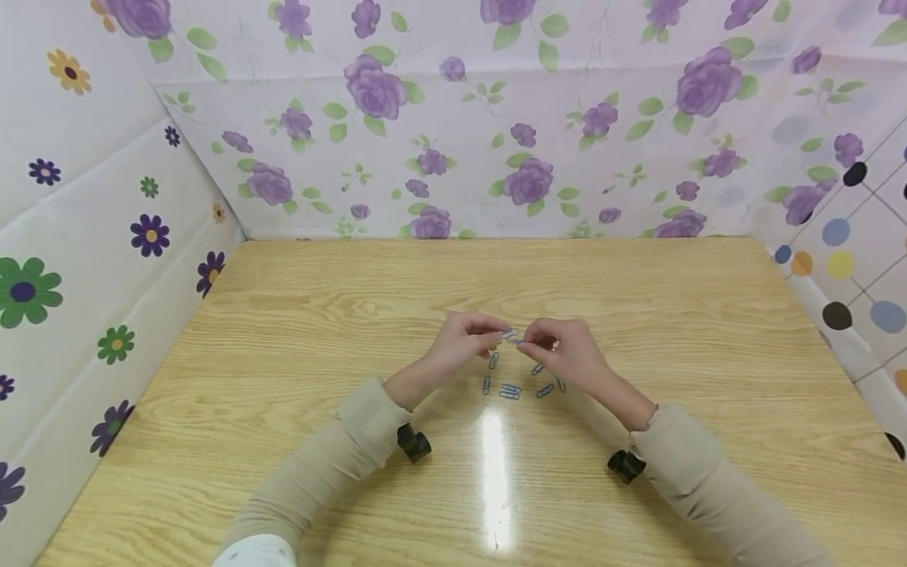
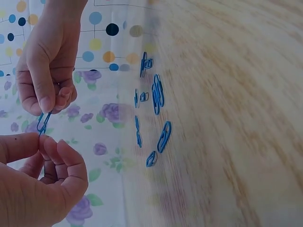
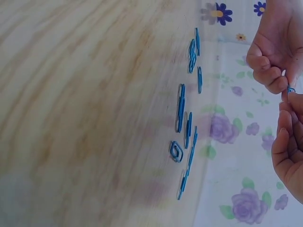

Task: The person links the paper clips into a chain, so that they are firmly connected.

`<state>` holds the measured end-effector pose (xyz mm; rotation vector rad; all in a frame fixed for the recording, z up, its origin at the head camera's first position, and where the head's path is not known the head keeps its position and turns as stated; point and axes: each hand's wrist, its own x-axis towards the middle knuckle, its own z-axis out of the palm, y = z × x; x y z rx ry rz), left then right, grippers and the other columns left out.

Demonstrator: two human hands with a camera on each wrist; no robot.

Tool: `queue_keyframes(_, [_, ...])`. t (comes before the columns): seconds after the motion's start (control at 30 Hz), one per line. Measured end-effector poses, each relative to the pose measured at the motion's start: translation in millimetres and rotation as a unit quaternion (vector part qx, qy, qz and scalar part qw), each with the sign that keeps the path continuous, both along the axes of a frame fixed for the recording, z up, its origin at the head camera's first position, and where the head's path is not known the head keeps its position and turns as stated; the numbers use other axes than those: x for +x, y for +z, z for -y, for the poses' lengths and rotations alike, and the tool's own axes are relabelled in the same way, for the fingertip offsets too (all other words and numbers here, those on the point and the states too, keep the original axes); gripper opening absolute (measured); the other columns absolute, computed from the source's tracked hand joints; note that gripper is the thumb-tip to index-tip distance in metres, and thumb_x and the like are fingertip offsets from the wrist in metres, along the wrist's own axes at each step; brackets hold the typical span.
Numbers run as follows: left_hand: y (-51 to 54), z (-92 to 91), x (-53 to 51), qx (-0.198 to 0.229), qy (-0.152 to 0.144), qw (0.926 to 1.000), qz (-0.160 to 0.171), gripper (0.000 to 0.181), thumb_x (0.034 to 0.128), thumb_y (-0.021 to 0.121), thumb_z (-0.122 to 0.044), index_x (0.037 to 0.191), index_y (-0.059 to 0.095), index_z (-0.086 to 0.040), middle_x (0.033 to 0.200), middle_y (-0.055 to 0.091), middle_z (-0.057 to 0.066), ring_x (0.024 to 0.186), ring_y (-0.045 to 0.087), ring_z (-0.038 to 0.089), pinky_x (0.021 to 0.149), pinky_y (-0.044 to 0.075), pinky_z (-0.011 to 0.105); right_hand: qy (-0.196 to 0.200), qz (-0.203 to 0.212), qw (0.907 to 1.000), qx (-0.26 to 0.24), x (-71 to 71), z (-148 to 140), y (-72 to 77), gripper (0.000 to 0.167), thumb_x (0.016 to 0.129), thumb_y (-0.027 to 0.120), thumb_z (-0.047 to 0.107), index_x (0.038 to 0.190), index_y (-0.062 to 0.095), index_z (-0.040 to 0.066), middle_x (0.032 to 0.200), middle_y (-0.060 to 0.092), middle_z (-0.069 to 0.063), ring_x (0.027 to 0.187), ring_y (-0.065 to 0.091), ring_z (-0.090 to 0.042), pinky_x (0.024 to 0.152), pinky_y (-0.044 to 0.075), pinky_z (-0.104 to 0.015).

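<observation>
My left hand (image 1: pixel 459 340) pinches a blue paper clip (image 1: pixel 509 333) between thumb and fingertips, just above the table. Facing it, my right hand (image 1: pixel 568 351) pinches a second blue paper clip (image 1: pixel 518 342). The two clips meet between the fingertips; in the left wrist view the blue wire (image 2: pixel 44 124) overlaps, but I cannot tell whether one is hooked through the other. Fingers cover most of the wire in the right wrist view. Below the hands, several loose blue paper clips (image 1: pixel 510 391) lie scattered on the table, one of them (image 1: pixel 494 361) close under the left fingers.
The wood-grain table (image 1: pixel 354 299) reaches back to a wall covering (image 1: pixel 453 157) with purple flowers. Side coverings stand at left (image 1: pixel 78 236) and right (image 1: pixel 864 260). A dark wrist device sits at each sleeve cuff.
</observation>
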<state>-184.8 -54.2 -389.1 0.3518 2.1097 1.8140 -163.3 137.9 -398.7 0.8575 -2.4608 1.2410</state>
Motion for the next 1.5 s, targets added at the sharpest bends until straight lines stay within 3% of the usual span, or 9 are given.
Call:
queue_keyframes(0.27, [0.4, -1.6, 0.7, 0.007, 0.001, 1.0000, 0.003, 0.019, 0.0862, 0.057, 0.001, 0.103, 0.063, 0.009, 0.095, 0.065, 0.012, 0.068, 0.053, 0.012, 0.061, 0.047, 0.024, -0.009, 0.001, 0.9999, -0.006, -0.9, 1.2, -1.3, 0.009, 0.077, 0.069, -0.001, 0.074, 0.064, 0.005, 0.066, 0.063, 0.001, 0.056, 0.055, -0.007, 0.052, 0.046, -0.022])
queue_keyframes(0.5, [0.6, -2.9, 0.8, 0.009, -0.001, 0.9999, -0.005, 0.017, 0.0848, 0.057, 0.006, 0.099, 0.063, 0.012, 0.093, 0.065, 0.015, 0.070, 0.056, 0.022, 0.062, 0.048, 0.025, -0.023, -0.028, 0.9994, 0.000, 0.6, 2.9, 0.9, 0.009, 0.076, 0.070, -0.003, 0.073, 0.064, 0.004, 0.066, 0.063, -0.001, 0.055, 0.056, -0.009, 0.052, 0.046, -0.022])
queue_keyframes(0.77, [3.1, -2.0, 1.4, 0.007, 0.001, 0.9999, 0.015, 0.017, 0.0855, 0.055, 0.006, 0.100, 0.063, 0.012, 0.097, 0.063, 0.017, 0.069, 0.057, 0.012, 0.066, 0.050, 0.027, -0.041, -0.081, 0.9958, 0.012, 1.5, 3.7, -2.1, 0.013, 0.073, 0.070, -0.005, 0.069, 0.062, 0.005, 0.065, 0.063, -0.002, 0.055, 0.057, -0.009, 0.051, 0.047, -0.022])
queue_keyframes(0.9, [3.6, -0.7, 1.8, 0.002, -0.001, 1.0000, 0.008, 0.017, 0.0844, 0.055, 0.008, 0.099, 0.062, 0.012, 0.099, 0.063, 0.018, 0.071, 0.057, 0.019, 0.065, 0.050, 0.026, -0.055, -0.060, 0.9966, 0.009, 0.7, 0.0, -3.0, 0.012, 0.074, 0.070, -0.004, 0.069, 0.062, 0.004, 0.064, 0.063, -0.002, 0.055, 0.057, -0.010, 0.051, 0.047, -0.022])
queue_keyframes(1.07, [4.3, 1.1, 1.7, -0.004, -0.024, 0.9997, 0.004, 0.019, 0.0859, 0.053, 0.007, 0.102, 0.062, 0.012, 0.104, 0.061, 0.019, 0.072, 0.056, 0.023, 0.065, 0.049, 0.025, -0.053, -0.041, 0.9977, 0.003, -0.4, -3.5, -1.6, 0.010, 0.074, 0.071, -0.002, 0.072, 0.064, 0.003, 0.065, 0.064, -0.003, 0.056, 0.056, -0.009, 0.052, 0.047, -0.023])
queue_keyframes(1.17, [3.7, 2.2, 1.5, -0.001, -0.040, 0.9989, 0.026, 0.020, 0.0884, 0.049, 0.006, 0.103, 0.060, 0.012, 0.104, 0.059, 0.016, 0.071, 0.052, 0.020, 0.066, 0.049, 0.029, -0.047, -0.020, 0.9987, -0.002, 0.0, -3.8, -0.9, 0.007, 0.076, 0.071, 0.001, 0.074, 0.065, 0.004, 0.067, 0.064, -0.002, 0.057, 0.056, -0.009, 0.053, 0.047, -0.023])
queue_keyframes(1.3, [2.1, 2.9, 1.5, 0.014, -0.057, 0.9958, 0.071, 0.020, 0.0911, 0.044, 0.002, 0.103, 0.057, 0.012, 0.091, 0.054, 0.008, 0.071, 0.047, 0.017, 0.073, 0.049, 0.039, -0.039, 0.009, 0.9992, -0.010, 1.4, -3.8, 0.0, 0.004, 0.079, 0.069, 0.003, 0.077, 0.065, 0.002, 0.070, 0.065, -0.002, 0.060, 0.057, -0.010, 0.054, 0.047, -0.024])
queue_keyframes(1.5, [0.3, 1.7, 3.0, 0.050, -0.073, 0.9914, 0.097, 0.021, 0.0947, 0.045, -0.008, 0.098, 0.055, 0.011, 0.082, 0.058, 0.005, 0.077, 0.057, 0.015, 0.084, 0.046, 0.048, -0.033, 0.021, 0.9991, -0.017, 2.5, -1.5, -0.1, 0.004, 0.082, 0.066, 0.004, 0.078, 0.066, 0.001, 0.072, 0.066, -0.004, 0.062, 0.059, -0.012, 0.055, 0.048, -0.025])
